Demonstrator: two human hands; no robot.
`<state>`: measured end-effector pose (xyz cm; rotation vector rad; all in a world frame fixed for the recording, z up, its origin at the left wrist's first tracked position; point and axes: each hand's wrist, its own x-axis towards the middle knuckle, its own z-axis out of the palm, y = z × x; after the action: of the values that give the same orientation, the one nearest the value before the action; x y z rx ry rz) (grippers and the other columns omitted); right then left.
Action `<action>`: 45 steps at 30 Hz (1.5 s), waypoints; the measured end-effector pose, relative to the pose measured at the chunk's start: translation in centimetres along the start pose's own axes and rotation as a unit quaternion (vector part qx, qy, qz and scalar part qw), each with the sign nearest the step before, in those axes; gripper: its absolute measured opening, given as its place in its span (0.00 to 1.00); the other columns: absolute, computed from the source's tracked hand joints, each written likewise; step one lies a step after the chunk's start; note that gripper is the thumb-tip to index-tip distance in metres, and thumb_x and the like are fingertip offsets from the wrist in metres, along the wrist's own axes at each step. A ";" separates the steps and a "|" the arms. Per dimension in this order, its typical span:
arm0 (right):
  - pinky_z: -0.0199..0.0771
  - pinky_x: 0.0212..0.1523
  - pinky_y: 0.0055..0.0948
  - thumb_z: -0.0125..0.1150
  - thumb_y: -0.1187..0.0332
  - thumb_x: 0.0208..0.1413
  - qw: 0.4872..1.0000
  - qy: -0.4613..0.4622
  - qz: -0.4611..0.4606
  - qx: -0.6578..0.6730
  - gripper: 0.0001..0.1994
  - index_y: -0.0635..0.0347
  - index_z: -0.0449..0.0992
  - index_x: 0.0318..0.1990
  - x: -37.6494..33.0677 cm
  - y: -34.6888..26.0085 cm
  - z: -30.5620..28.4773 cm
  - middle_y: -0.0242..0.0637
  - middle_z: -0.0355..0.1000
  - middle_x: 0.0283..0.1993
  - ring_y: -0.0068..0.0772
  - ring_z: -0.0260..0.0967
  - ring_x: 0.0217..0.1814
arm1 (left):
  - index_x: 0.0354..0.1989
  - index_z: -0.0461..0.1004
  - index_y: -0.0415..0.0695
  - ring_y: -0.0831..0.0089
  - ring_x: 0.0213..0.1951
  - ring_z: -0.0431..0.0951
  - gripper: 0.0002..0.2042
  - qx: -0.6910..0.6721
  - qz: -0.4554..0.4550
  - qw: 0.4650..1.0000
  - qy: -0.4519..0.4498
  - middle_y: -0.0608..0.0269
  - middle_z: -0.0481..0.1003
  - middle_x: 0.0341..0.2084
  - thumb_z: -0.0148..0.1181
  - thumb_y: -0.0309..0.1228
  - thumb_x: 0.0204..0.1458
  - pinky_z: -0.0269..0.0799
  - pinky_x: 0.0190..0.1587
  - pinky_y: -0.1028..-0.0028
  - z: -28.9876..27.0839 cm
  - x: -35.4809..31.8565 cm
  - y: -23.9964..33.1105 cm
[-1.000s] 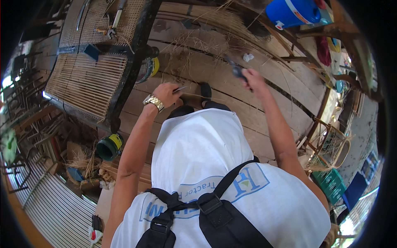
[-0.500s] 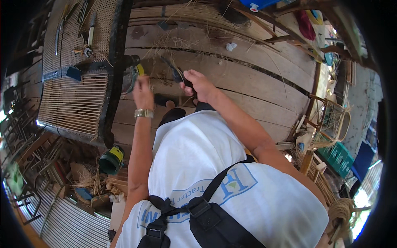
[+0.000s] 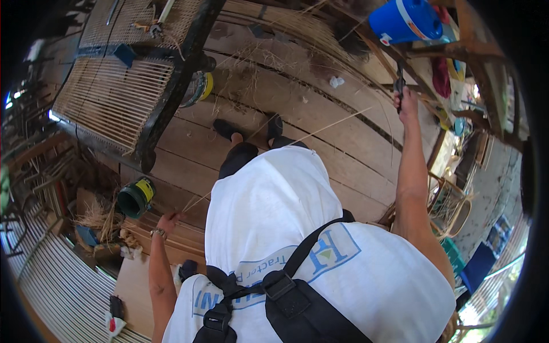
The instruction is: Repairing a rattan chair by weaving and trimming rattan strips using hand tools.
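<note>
Left hand pinches a thin pale strand; right hand grips a dark tool

The person's arms are spread wide on either side of a white shirt. At lower left, the left fingers are drawn together in a pinch on the strand, which slants up and right from their tips to the shirt's edge. Another pale length of cane shows beyond the shirt's far edge, running up and right; whether it is one piece with the pinched strand cannot be told. A metal-banded watch circles the left wrist.

At upper right, the right fingers are wrapped around the tool, which points away from the body; its exact kind is hard to make out.

The plank floor carries loose fibres and a crumpled white scrap. A green bucket with a yellow label stands near the left hand. At upper left is a dark furniture frame with woven cane on one part and parallel strands on the other; a flat blue piece rests at the crossbar between them. A blue cooler sits beyond the tool.
</note>
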<state>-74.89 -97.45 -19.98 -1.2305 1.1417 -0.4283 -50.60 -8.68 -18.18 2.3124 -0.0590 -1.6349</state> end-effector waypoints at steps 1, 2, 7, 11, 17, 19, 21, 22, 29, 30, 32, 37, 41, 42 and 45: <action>0.57 0.16 0.19 0.46 0.60 0.68 0.999 0.029 0.014 -0.035 0.11 0.57 0.66 0.37 -0.5 -0.6 0.9 0.32 0.66 0.26 0.18 0.59 0.19 | 0.46 0.76 0.39 0.71 0.36 0.80 0.15 -0.047 0.007 0.999 -0.002 0.61 0.80 0.35 0.53 0.37 0.59 0.73 0.41 0.69 0.8 -0.5 -0.9; 0.57 0.15 0.19 0.45 0.61 0.68 0.996 0.058 0.026 -0.070 0.11 0.57 0.66 0.38 -0.4 -1.0 2.0 0.32 0.67 0.26 0.18 0.59 0.19 | 0.45 0.76 0.39 0.69 0.37 0.80 0.15 -0.093 0.014 0.996 -0.003 0.60 0.81 0.33 0.53 0.37 0.58 0.73 0.40 0.68 1.8 -0.8 -1.8; 0.67 0.23 0.32 0.45 0.59 0.66 0.938 0.005 -0.078 -0.337 0.13 0.61 0.69 0.40 2.5 3.1 9.0 0.41 0.71 0.29 0.30 0.69 0.22 | 0.35 0.77 0.39 0.58 0.31 0.79 0.15 0.094 0.109 0.983 0.118 0.52 0.78 0.24 0.53 0.40 0.56 0.72 0.35 0.63 5.2 3.9 9.8; 0.71 0.36 0.41 0.49 0.57 0.63 0.764 0.107 -0.394 -0.500 0.17 0.65 0.69 0.42 0.6 3.9 16.7 0.46 0.73 0.30 0.42 0.74 0.26 | 0.35 0.76 0.39 0.62 0.30 0.80 0.09 0.008 0.181 0.969 0.166 0.54 0.79 0.25 0.52 0.31 0.55 0.73 0.36 0.66 5.6 8.5 20.5; 0.72 0.27 0.35 0.48 0.58 0.65 0.933 -0.255 -0.013 -0.252 0.14 0.62 0.68 0.40 -14.5 3.0 29.3 0.39 0.72 0.22 0.31 0.73 0.22 | 0.35 0.75 0.39 0.64 0.30 0.80 0.08 -0.081 0.293 0.948 0.097 0.54 0.79 0.26 0.49 0.27 0.54 0.74 0.34 0.67 7.2 8.1 36.6; 0.72 0.28 0.35 0.48 0.58 0.64 0.903 -0.325 0.013 -0.279 0.14 0.62 0.68 0.40 -18.3 2.1 30.5 0.39 0.72 0.22 0.31 0.73 0.23 | 0.37 0.74 0.39 0.70 0.30 0.77 0.07 -0.093 0.348 0.929 0.079 0.57 0.77 0.27 0.49 0.26 0.58 0.73 0.34 0.72 7.4 8.8 38.0; 0.72 0.28 0.36 0.48 0.58 0.64 0.895 -0.329 -0.004 -0.300 0.14 0.61 0.68 0.40 -17.6 3.2 29.5 0.40 0.72 0.23 0.30 0.73 0.24 | 0.38 0.74 0.39 0.71 0.30 0.77 0.07 -0.086 0.343 0.935 0.039 0.57 0.77 0.27 0.49 0.26 0.58 0.73 0.34 0.73 7.0 8.4 37.5; 0.72 0.28 0.36 0.48 0.58 0.63 0.885 -0.337 -0.024 -0.321 0.13 0.61 0.68 0.40 -16.7 4.3 28.6 0.41 0.72 0.24 0.30 0.74 0.25 | 0.39 0.74 0.39 0.72 0.31 0.77 0.08 -0.081 0.336 0.938 0.003 0.58 0.77 0.27 0.49 0.26 0.58 0.73 0.34 0.73 6.4 8.4 36.9; 0.71 0.35 0.38 0.47 0.57 0.63 0.865 -0.174 -0.080 -0.464 0.15 0.62 0.70 0.42 -2.3 2.5 11.7 0.46 0.71 0.31 0.38 0.73 0.29 | 0.42 0.76 0.40 0.73 0.33 0.76 0.11 0.027 0.207 0.977 -0.028 0.59 0.78 0.31 0.52 0.31 0.56 0.71 0.39 0.71 1.5 10.8 17.7; 0.71 0.37 0.39 0.47 0.58 0.63 0.876 -0.128 -0.040 -0.464 0.15 0.62 0.70 0.43 -1.3 1.5 9.8 0.47 0.72 0.31 0.40 0.74 0.32 | 0.40 0.76 0.40 0.71 0.33 0.77 0.10 0.025 0.162 0.986 -0.020 0.58 0.79 0.32 0.52 0.32 0.56 0.72 0.39 0.70 1.1 11.5 14.0; 0.71 0.39 0.40 0.47 0.58 0.63 0.884 -0.083 0.000 -0.461 0.15 0.61 0.70 0.45 -0.1 1.1 7.5 0.48 0.73 0.32 0.41 0.75 0.34 | 0.39 0.76 0.40 0.69 0.33 0.77 0.10 0.024 0.116 0.993 -0.010 0.57 0.79 0.32 0.52 0.33 0.57 0.72 0.39 0.68 0.9 11.5 10.4; 0.72 0.32 0.41 0.44 0.57 0.64 0.805 -0.057 -0.190 -0.559 0.16 0.62 0.68 0.42 0.5 4.8 10.2 0.50 0.72 0.26 0.46 0.73 0.22 | 0.35 0.78 0.41 0.70 0.26 0.78 0.11 0.172 0.069 0.982 -0.026 0.61 0.78 0.22 0.54 0.36 0.59 0.71 0.32 0.68 1.9 10.0 16.9; 0.67 0.19 0.29 0.50 0.56 0.64 0.918 -0.247 0.038 -0.308 0.13 0.58 0.67 0.38 -9.5 5.7 23.6 0.34 0.67 0.25 0.26 0.68 0.18 | 0.34 0.77 0.40 0.74 0.23 0.74 0.12 0.062 0.202 0.976 -0.049 0.66 0.77 0.20 0.57 0.38 0.59 0.69 0.30 0.70 4.4 6.9 31.2; 0.64 0.17 0.25 0.51 0.57 0.64 0.913 -0.281 0.055 -0.290 0.13 0.57 0.67 0.39 -11.8 6.6 26.3 0.33 0.67 0.25 0.23 0.67 0.18 | 0.35 0.77 0.40 0.77 0.23 0.72 0.12 0.019 0.220 0.973 -0.062 0.67 0.76 0.20 0.57 0.38 0.59 0.68 0.30 0.72 5.2 6.4 33.8; 0.64 0.18 0.23 0.51 0.57 0.64 0.901 -0.374 0.063 -0.209 0.12 0.57 0.67 0.39 -17.1 5.7 30.6 0.30 0.67 0.23 0.20 0.66 0.18 | 0.36 0.77 0.40 0.81 0.25 0.68 0.12 -0.063 0.303 0.950 -0.029 0.69 0.73 0.21 0.57 0.38 0.60 0.66 0.30 0.75 6.9 6.9 36.1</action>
<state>-57.75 -66.37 -20.19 -1.4919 0.6388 0.4022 -49.45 -45.98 -16.74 1.8842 -0.5965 -1.3337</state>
